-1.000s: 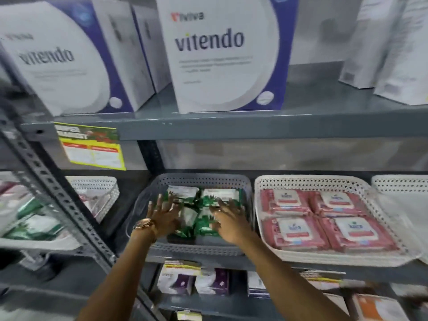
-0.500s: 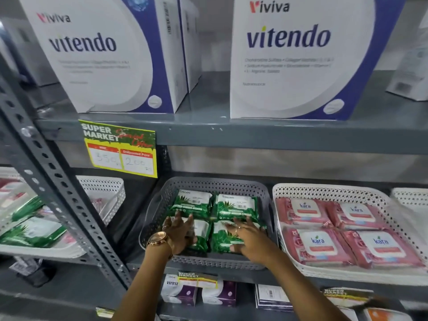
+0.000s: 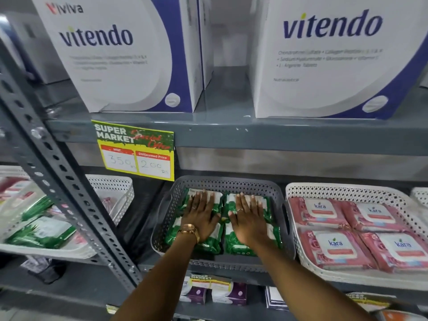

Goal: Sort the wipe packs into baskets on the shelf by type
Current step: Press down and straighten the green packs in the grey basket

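Both hands point(image 3: 202, 218) point(image 3: 249, 220) have slid forward, flat, grip released, on green packs point(image 3: 231, 246) in grey basket point(image 3: 222, 183).

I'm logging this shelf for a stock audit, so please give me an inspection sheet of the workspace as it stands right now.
Surface: grey metal shelf, perforated upright post at left.
Job's things: grey basket holds only green wipe packs; the white basket to its right holds four pink kara packs; the left white basket holds mixed green and pink packs, partly blurred.
Clutter: yellow price tag on the shelf edge above; small purple boxes below.
Grippers: left hand and right hand lie flat, fingers spread, on the green packs; grasping nothing.
Cables: nothing seen.
Surroundings: vitendo boxes on the upper shelf.
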